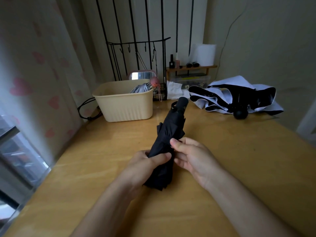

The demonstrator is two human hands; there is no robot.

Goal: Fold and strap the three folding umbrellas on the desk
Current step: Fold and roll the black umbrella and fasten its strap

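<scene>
The black umbrella [168, 132] I hold is matt cloth, creased into soft folds. Its handle [182, 103] at the far end looks like dull, smooth black plastic. The bench [222, 151] under it is pale wood with a glossy coat that throws back the light. Far left, the cream tub [123, 106] is smooth plastic, ribbed low on its wall. Far right, the other umbrella [239, 93] is cloth too, pale outside and black inside with a slight sheen. The rack [136, 43] behind is thin black metal, and the curtain [34, 74] at left is soft printed cloth.
</scene>
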